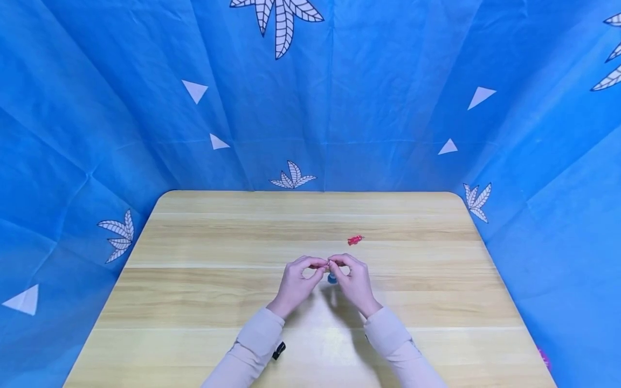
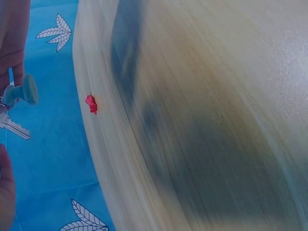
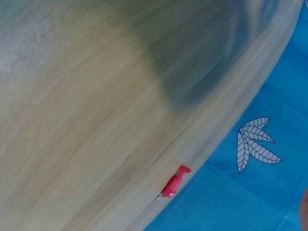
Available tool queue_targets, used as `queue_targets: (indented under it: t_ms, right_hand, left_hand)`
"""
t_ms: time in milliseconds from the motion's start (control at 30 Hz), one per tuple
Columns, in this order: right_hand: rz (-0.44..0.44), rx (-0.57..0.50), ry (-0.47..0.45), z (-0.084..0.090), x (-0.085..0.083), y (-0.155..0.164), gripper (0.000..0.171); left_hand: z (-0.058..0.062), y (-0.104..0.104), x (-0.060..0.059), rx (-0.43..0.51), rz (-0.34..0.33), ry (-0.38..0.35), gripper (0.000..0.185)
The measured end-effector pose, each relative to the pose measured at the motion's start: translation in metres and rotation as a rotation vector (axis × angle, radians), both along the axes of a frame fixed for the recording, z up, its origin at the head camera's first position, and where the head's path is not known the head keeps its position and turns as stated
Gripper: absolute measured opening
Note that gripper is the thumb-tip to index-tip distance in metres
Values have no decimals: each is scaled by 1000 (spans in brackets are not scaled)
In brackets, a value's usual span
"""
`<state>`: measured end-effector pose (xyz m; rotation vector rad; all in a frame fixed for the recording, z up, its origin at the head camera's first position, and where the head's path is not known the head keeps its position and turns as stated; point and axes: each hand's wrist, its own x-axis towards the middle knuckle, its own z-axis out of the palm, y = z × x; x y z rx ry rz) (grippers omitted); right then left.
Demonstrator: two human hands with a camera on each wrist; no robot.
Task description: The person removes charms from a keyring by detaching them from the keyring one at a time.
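Above the middle of the wooden table (image 1: 204, 302) my two hands meet fingertip to fingertip. My left hand (image 1: 317, 264) and my right hand (image 1: 336, 263) both pinch a small item between them, from which a teal-blue piece (image 1: 332, 278) hangs. The left wrist view shows that item as a teal knob-shaped tag (image 2: 26, 90) with a silver key (image 2: 14, 127) beside my fingers (image 2: 14, 48). How the tag and key join is hidden. A small red object (image 1: 355, 239) lies on the table just beyond my right hand, untouched; it is also visible in the wrist views (image 2: 91, 103) (image 3: 173, 184).
Blue cloth with white leaf and triangle prints (image 1: 310, 108) walls the table in at the back and both sides. A small black clip (image 1: 278, 351) sits by my left sleeve. Something pink (image 1: 543, 358) peeks out past the table's right front corner.
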<state>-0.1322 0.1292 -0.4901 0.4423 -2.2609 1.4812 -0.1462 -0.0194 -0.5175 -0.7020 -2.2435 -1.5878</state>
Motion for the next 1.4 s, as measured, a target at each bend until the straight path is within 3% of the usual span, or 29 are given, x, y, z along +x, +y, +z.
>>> queue_targets:
  t_ms: [200, 533, 667, 733, 933, 1033, 1233, 1400]
  right_hand:
    - [2, 5, -42, 0, 1, 0, 9]
    - [-5, 20, -41, 0, 3, -1, 9]
    - [1, 16, -45, 0, 4, 0, 8]
    - [6, 12, -34, -2, 4, 1, 8]
    - [36, 24, 57, -20, -4, 9, 11]
    - [54, 62, 105, -32, -10, 15, 14]
    - [134, 165, 243, -35, -15, 24, 17]
    - [197, 201, 308, -33, -16, 26, 18]
  left_hand:
    - [-1, 0, -1, -11, -6, 25, 19]
    - [-3, -1, -3, -75, -15, 152, 19]
    - [-5, -1, -2, -66, 13, 151, 20]
    - [-5, -1, -1, -45, 36, 118, 19]
    - [-1, -1, -1, 53, 39, -118, 14]
    - [3, -2, -1, 34, 2, -176, 12]
    - [11, -5, -2, -66, -83, -242, 11]
    - [15, -7, -2, -109, -129, -387, 11]
